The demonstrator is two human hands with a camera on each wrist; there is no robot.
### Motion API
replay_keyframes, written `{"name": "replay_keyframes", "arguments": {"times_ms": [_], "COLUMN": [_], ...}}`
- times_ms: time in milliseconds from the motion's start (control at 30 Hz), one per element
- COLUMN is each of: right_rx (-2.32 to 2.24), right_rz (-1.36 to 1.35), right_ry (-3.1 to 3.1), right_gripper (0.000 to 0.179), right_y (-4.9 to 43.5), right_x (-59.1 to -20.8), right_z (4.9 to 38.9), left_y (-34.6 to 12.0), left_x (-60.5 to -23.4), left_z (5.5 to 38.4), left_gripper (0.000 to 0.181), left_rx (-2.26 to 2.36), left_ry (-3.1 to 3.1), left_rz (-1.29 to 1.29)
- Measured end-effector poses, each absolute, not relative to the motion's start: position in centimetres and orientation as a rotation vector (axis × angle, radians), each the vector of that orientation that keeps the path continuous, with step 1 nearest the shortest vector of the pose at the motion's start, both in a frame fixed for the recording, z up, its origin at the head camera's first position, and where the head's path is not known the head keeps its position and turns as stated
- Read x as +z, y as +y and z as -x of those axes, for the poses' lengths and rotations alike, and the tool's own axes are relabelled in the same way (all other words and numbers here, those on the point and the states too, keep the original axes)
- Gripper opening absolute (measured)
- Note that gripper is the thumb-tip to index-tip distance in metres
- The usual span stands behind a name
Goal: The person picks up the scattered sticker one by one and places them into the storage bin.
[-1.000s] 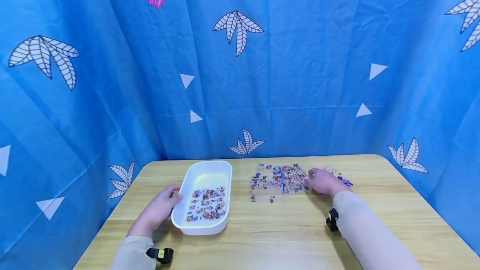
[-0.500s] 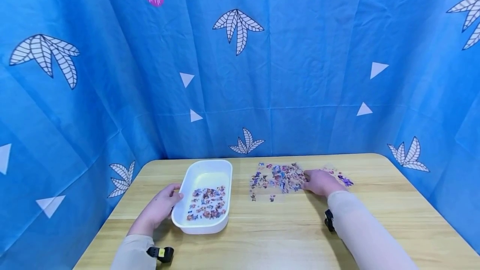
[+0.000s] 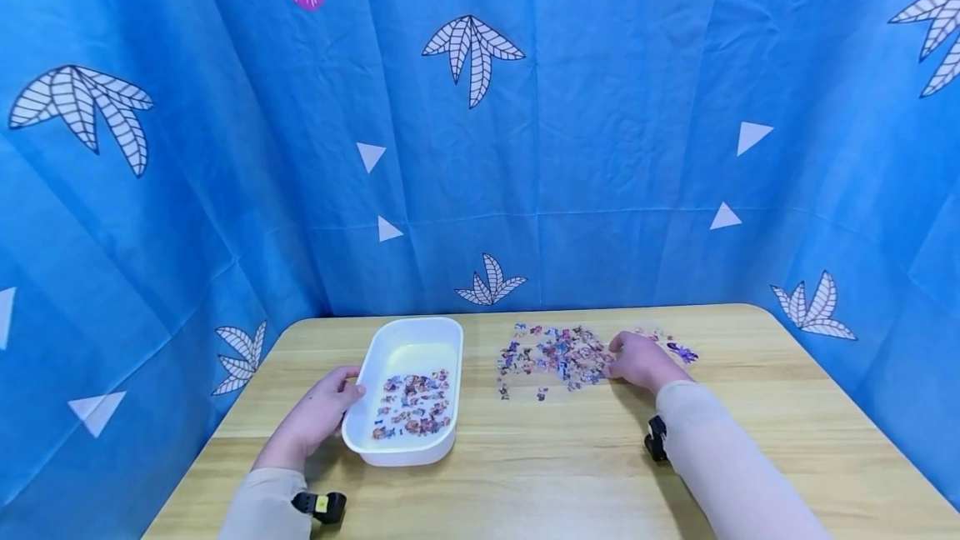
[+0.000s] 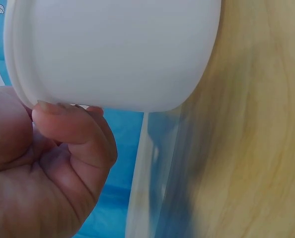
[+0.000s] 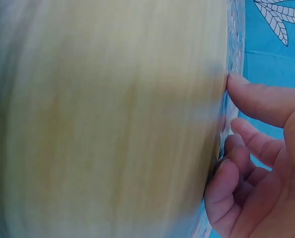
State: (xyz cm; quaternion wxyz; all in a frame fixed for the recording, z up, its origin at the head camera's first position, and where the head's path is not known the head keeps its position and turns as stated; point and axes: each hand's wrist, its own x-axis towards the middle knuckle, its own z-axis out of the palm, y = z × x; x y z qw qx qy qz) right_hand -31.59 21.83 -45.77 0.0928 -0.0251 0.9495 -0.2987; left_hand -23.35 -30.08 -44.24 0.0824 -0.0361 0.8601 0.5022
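My left hand [image 3: 322, 411] grips the left side of a white plastic tub [image 3: 348, 432], with the thumb over its rim. In the left wrist view the curled fingers [image 4: 68, 124] press against the tub's wall. Inside the tub lies a clear sticker sheet [image 3: 414, 407] with small cartoon figures. My right hand [image 3: 643, 362] is at the right edge of a spread of overlapping clear sticker sheets [image 3: 558, 357]. In the right wrist view its thumb and forefinger tips touch the sheets' edge, apart from each other, while the other fingers [image 5: 222, 193] bend near the tabletop.
A further clear sheet with a purple sticker [image 3: 682, 352] lies right of my right hand. The wooden table [image 3: 525, 473] reaches back to a blue patterned curtain [image 3: 600, 148]. A black wrist camera [image 3: 327, 508] is strapped to the left sleeve, another [image 3: 656, 440] to the right.
My right hand has moved slightly left onto the sheets' edge, and the stickers in the middle of the spread look shifted. The left hand and the tub stay in place.
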Motion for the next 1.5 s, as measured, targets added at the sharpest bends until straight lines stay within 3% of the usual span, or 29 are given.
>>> {"name": "replay_keyframes", "arguments": {"times_ms": [467, 733, 1067, 1500], "right_rx": [-0.879, -0.92, -0.868, -1.037], "right_rz": [0.049, 0.047, 0.125, -0.033], "right_ry": [2.831, 2.82, 2.895, 2.891], "right_gripper": [0.016, 0.014, 0.026, 0.03], "right_y": [21.4, 21.5, 21.9, 23.2], "right_x": [-45.2, -45.1, -45.0, -45.1], "right_z": [31.5, 31.3, 31.4, 31.2], "left_y": [-30.1, -29.9, -29.7, -29.8], "left_x": [-44.0, -43.6, -43.6, -43.8], "left_z": [23.5, 23.5, 23.4, 23.3], "left_gripper": [0.046, 0.047, 0.046, 0.048], "left_rx": [1.491, 1.513, 1.495, 1.505], "left_ry": [2.58, 2.567, 2.575, 2.577], "left_rz": [0.108, 0.078, 0.107, 0.085]}}
